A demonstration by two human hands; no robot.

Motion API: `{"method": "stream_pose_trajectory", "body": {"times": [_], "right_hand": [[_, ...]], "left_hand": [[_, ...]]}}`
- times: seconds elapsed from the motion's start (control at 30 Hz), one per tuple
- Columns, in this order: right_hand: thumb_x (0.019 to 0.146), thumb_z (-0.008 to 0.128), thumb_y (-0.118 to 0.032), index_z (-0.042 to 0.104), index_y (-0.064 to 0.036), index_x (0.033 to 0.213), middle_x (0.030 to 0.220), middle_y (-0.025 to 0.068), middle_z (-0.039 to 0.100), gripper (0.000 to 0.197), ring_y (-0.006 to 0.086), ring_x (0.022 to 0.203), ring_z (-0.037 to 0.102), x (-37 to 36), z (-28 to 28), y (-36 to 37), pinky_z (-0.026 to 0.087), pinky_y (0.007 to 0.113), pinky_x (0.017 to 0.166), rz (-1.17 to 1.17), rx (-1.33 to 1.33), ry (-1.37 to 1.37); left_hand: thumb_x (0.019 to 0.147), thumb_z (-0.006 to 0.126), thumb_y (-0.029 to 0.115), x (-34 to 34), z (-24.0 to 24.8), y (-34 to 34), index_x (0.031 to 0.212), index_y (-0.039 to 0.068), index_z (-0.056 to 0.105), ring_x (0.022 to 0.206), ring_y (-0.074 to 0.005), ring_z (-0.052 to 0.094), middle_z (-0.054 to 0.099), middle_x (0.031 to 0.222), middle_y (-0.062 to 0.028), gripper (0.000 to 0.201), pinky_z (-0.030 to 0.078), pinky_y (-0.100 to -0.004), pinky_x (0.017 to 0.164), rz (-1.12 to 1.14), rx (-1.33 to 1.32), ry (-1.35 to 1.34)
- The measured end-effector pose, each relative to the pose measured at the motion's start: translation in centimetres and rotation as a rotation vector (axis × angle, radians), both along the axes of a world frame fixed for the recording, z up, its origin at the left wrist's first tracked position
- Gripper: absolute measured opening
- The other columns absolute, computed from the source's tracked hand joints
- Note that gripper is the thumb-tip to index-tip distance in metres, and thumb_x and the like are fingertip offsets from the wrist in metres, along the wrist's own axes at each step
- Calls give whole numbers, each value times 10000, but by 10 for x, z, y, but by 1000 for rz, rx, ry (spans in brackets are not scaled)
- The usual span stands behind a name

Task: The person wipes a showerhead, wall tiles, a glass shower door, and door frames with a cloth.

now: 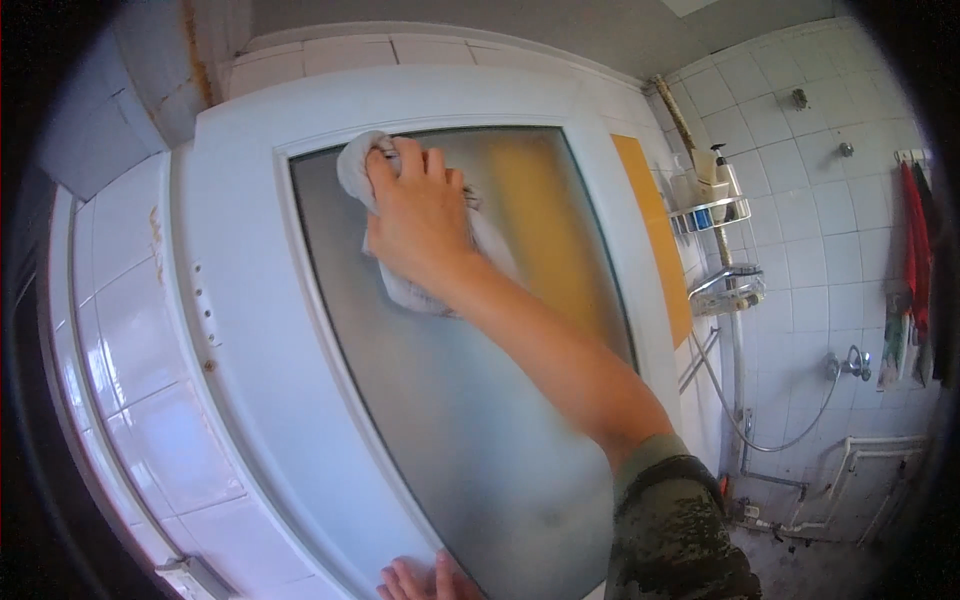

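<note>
My right hand (pixel 425 215) is closed around a bunched whitish cloth (pixel 362 170) and presses it on the frosted glass panel (pixel 450 420), near the panel's upper left corner. Part of the cloth hangs below the palm and spreads over the glass. The panel is set in a white door (pixel 240 250), with small holes along the door's left side. At the bottom of the view, my left hand (pixel 425 580) rests with fingers apart on the lower door frame beside the glass; only its fingers show.
Right of the door stands a yellow-orange strip (pixel 655 240). Beyond it, a wire shelf (pixel 710 215) holds several bottles, above a second basket (pixel 728 290). A shower hose (pixel 800 435) loops from a wall tap (pixel 850 363). Red cloth (pixel 915 240) hangs far right.
</note>
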State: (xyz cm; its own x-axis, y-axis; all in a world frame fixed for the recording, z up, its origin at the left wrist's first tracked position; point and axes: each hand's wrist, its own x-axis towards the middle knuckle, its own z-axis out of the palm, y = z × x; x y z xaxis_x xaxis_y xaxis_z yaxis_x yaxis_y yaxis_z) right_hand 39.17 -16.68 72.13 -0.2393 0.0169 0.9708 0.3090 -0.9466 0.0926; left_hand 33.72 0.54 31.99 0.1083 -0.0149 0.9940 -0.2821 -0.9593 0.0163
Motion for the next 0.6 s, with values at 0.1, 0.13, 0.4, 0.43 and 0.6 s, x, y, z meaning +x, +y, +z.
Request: {"method": "stream_pose_trajectory", "body": {"times": [0.1, 0.13, 0.4, 0.43, 0.6], "right_hand": [[634, 674, -159, 503, -66, 1194, 1169, 145, 460, 592, 332, 1046, 448, 10, 1, -30, 395, 470, 823, 3, -107, -42], [648, 666, -162, 498, -66, 1202, 1172, 142, 465, 587, 332, 1045, 448, 23, 1, -50, 395, 471, 826, -14, -55, -72], [765, 587, -168, 472, -43, 1235, 1260, 157, 443, 500, 339, 1126, 422, 55, -30, -188, 343, 448, 937, -34, 288, -30], [761, 588, -158, 465, -25, 1234, 1274, 167, 433, 507, 350, 1138, 413, 56, -51, -189, 331, 453, 951, -32, 268, -50], [717, 592, -109, 397, 65, 1255, 1332, 234, 342, 598, 411, 1178, 338, 48, -225, -130, 263, 485, 1000, 38, 208, 147]], "left_hand": [[786, 580, 230, -1, -1, 1, 1127, 199, 640, 1266, -411, 290, 379, 1346, -220, 348, 168, -584, 1036, 12, -10, 6], [790, 583, 242, -5, -1, 1, 1136, 201, 635, 1277, -407, 271, 360, 1361, -210, 352, 169, -584, 1037, 13, -21, 49], [792, 577, 259, 1, -1, -4, 1147, 210, 630, 1277, -393, 271, 338, 1381, -203, 363, 156, -571, 1043, 4, 7, 3], [795, 571, 264, 2, -2, -3, 1143, 210, 632, 1274, -389, 275, 342, 1379, -203, 358, 158, -567, 1043, -32, 6, -25], [804, 553, 263, -4, 1, 1, 1118, 201, 645, 1265, -384, 284, 372, 1353, -214, 334, 171, -551, 1041, 33, -25, 19]]}}
